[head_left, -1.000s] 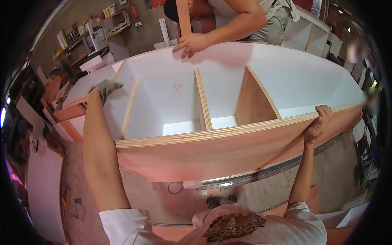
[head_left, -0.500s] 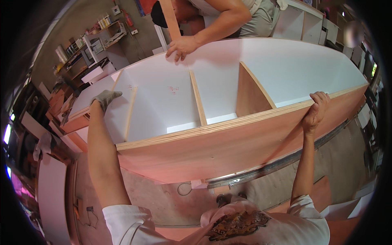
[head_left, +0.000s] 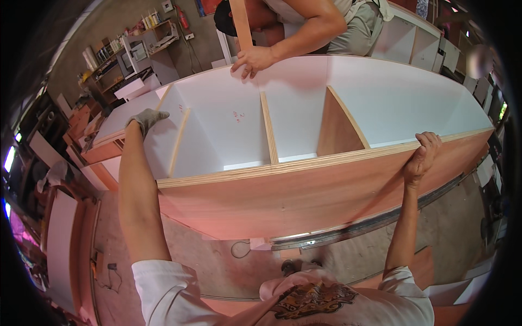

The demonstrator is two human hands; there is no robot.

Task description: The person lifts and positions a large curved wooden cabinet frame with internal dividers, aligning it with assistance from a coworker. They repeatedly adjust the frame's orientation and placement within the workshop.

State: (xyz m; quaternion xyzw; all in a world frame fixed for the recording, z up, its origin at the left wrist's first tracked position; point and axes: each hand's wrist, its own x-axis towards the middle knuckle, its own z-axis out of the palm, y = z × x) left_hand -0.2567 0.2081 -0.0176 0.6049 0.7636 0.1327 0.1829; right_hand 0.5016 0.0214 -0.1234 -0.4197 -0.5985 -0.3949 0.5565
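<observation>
A long plywood cabinet carcass (head_left: pixel 304 193) with a white-lined inside lies in front of me, its open side up. Several dividers cross it, one of them a brown-faced divider (head_left: pixel 341 126). My left hand (head_left: pixel 147 119), in a grey knit glove, is closed over the edge of the left end, thumb toward the inside. My bare right hand (head_left: pixel 425 156) grips the near long edge toward the right, fingers hooked over the rim. Across the cabinet, a co-worker's hand (head_left: pixel 254 61) rests on the far rim beside an upright wooden strip (head_left: pixel 241 24).
The co-worker leans over the far side. Shelves with bottles (head_left: pixel 111 49) and a red fire extinguisher (head_left: pixel 184 20) are at the back left wall. White-faced panels (head_left: pixel 61 239) stand at the left. A dark rail (head_left: pixel 348 228) runs below the cabinet, with a cable loop (head_left: pixel 239 250) on the floor.
The whole view has shifted slightly, with the background now farther right. Both my hands keep their places on the cabinet, and the co-worker's hand stays on the far rim.
</observation>
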